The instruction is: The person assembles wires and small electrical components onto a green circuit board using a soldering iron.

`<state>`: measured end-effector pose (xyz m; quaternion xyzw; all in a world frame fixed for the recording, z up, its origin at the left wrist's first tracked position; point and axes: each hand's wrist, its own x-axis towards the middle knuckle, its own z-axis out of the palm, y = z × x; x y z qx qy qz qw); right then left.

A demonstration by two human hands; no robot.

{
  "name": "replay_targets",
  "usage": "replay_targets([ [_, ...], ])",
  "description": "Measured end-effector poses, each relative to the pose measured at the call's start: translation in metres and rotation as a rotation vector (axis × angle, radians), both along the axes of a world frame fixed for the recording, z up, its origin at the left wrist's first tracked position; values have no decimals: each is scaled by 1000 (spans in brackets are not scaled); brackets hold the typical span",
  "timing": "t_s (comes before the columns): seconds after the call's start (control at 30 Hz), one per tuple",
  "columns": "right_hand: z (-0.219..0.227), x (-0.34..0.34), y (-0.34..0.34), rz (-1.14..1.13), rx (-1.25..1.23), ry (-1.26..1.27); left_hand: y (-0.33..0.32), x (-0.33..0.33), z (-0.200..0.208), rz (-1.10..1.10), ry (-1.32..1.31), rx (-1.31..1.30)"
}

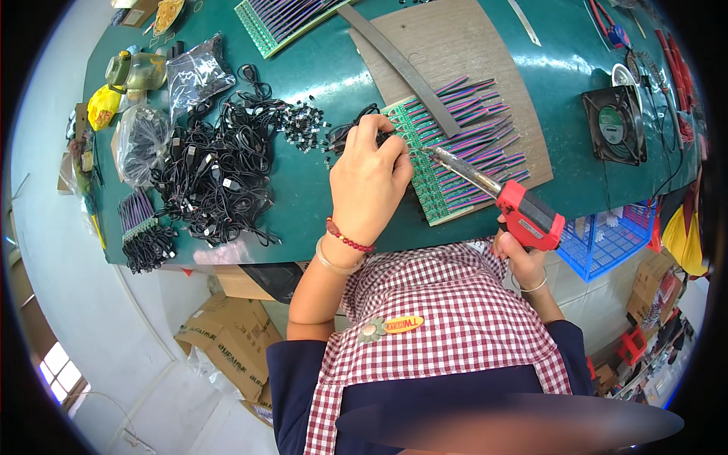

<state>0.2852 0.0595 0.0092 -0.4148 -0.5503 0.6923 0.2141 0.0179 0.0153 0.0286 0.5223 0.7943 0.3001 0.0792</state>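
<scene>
My right hand (522,262) is wrapped round the handle of a red and black soldering gun (527,216). Its metal nozzle points left, and the tip meets the green strip of a circuit board panel (429,199). Rows of pink, blue and black wires (485,163) stick out from the panel's right side. At the panel's left edge my left hand (370,163) is closed, fingertips pinched on a black cable (343,135) that is mostly hidden by the hand. A flat grey metal bar (406,68) lies across the wires and a brown board (462,45) underneath.
Left of my hand a heap of black cables (220,167) covers the green table (318,220), beside clear plastic bags (199,76). Another wired panel (292,23) lies at the far edge. A black fan (613,125) stands at the right, above a blue crate (599,239).
</scene>
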Motion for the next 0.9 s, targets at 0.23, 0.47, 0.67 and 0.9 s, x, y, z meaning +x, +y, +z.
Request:
replay_targets([
  [0.23, -3, 2, 0, 16, 1, -48, 4, -1, 5, -25, 48, -64],
  [0.47, 1, 6, -1, 84, 161, -134, 8, -4, 9, -70, 106, -157],
  [0.67, 1, 10, -1, 79, 166, -102, 10, -3, 11, -61, 119, -178],
  [0.9, 2, 6, -2, 49, 196, -113, 9, -2, 9, -54, 126, -176],
])
